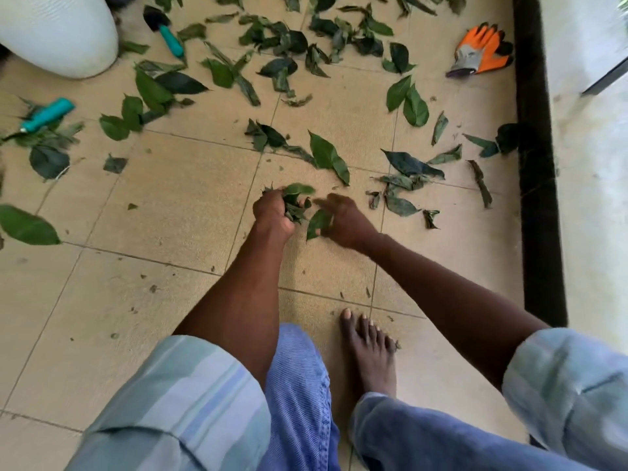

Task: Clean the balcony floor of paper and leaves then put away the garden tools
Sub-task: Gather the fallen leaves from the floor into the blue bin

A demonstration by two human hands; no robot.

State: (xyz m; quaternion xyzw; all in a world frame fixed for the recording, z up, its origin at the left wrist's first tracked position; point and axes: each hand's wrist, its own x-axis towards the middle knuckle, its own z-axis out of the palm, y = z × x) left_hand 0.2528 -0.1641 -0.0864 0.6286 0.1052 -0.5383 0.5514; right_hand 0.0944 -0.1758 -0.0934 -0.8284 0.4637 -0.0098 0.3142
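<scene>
Tan floor tiles have leaves all over. My left hand squeezes a bunch. My right hand maybe pinches one leaf; it's blurry. Next I grab more nearby.

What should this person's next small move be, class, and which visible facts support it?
Probably pass the leaf pinched by the right hand into the bunch of leaves gripped by the left hand. The hands are close together, and this would free the right hand for the loose leaves lying on the tiled floor just to its right.
</scene>
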